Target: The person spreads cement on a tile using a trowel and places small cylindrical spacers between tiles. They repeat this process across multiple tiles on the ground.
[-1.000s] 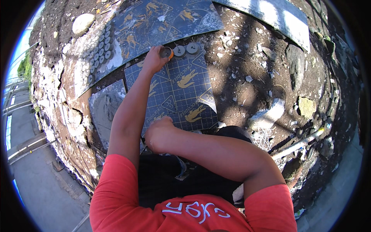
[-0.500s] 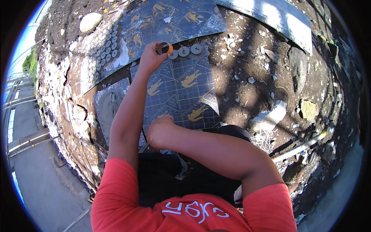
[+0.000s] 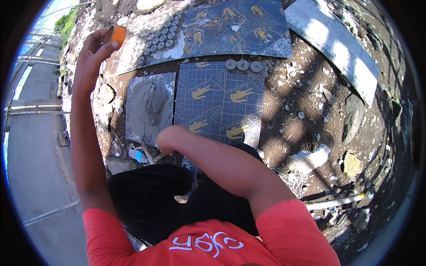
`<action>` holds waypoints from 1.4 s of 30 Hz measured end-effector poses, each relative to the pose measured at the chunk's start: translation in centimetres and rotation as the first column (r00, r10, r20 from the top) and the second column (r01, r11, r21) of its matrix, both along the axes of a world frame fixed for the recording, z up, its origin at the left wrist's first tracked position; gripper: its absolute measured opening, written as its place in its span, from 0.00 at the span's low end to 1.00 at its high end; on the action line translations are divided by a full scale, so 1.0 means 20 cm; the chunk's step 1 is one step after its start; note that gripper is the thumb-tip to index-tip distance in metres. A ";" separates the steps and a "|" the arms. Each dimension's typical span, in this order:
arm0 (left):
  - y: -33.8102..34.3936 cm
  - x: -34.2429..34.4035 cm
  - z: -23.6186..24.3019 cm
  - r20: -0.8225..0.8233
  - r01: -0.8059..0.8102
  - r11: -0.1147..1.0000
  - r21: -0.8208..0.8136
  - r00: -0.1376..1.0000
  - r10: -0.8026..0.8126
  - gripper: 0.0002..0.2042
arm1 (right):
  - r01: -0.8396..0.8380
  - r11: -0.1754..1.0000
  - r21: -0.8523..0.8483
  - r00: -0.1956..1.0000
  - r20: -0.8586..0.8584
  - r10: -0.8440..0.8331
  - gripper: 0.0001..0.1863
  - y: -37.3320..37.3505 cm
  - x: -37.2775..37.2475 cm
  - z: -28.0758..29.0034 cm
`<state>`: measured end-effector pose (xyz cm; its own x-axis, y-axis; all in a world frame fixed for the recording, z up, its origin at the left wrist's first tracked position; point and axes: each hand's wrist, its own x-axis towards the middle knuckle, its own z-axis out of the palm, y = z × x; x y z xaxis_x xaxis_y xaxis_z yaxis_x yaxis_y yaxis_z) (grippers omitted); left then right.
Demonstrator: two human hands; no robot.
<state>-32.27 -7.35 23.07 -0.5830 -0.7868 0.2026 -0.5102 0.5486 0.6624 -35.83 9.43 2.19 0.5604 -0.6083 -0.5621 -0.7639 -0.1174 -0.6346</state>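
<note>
Raised at the upper left, my left hand (image 3: 95, 51) grips a short orange ring (image 3: 118, 35) that looks like a cut piece of pipe, thumb on its near side. My right hand (image 3: 171, 136) is closed and low, by the near right corner of a small board (image 3: 133, 117) bearing a heap of wet grey mortar (image 3: 155, 99). Its fingers point away from view, so what they hold is hidden. Right of the mortar lies a dark gridded panel (image 3: 213, 104) with yellow prints. Three round grey mortar discs (image 3: 242, 66) with wires sit along its far edge.
Behind lies a larger dark panel (image 3: 239, 33), with many similar discs (image 3: 162, 40) grouped at its left. A pale board (image 3: 328, 42) rests at the far right. Rocks (image 3: 310, 158) and rubble cover the soil. A stick-like handle (image 3: 147, 150) and a bottle (image 3: 138, 155) lie near my leg.
My left hand has carried the orange ring leftward, away from the row of discs. My right hand has shifted slightly toward the mortar board, and the view has turned, showing more of the mortar.
</note>
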 end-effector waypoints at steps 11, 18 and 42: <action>0.68 1.74 1.28 0.039 -0.348 0.910 -0.223 0.930 0.365 0.31 | 0.020 0.990 -0.143 0.996 -0.086 -0.032 0.27 0.00 -0.08 0.03; 0.80 2.64 0.03 -0.636 -0.539 0.826 0.165 0.582 0.507 0.33 | 0.232 0.962 -0.143 0.937 -0.234 -0.261 0.30 0.04 -0.22 0.08; 1.15 4.36 -1.93 0.759 -0.604 -0.461 0.650 0.483 0.437 0.18 | 0.608 0.777 -0.164 0.665 -0.429 -0.611 0.32 0.18 -0.40 0.13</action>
<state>54.87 15.73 -15.60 0.3224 -0.0488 -0.9454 -0.1577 -0.9875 -0.0028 -43.82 13.08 4.85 -0.2404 -0.7296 -0.6402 -0.8548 0.4717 -0.2165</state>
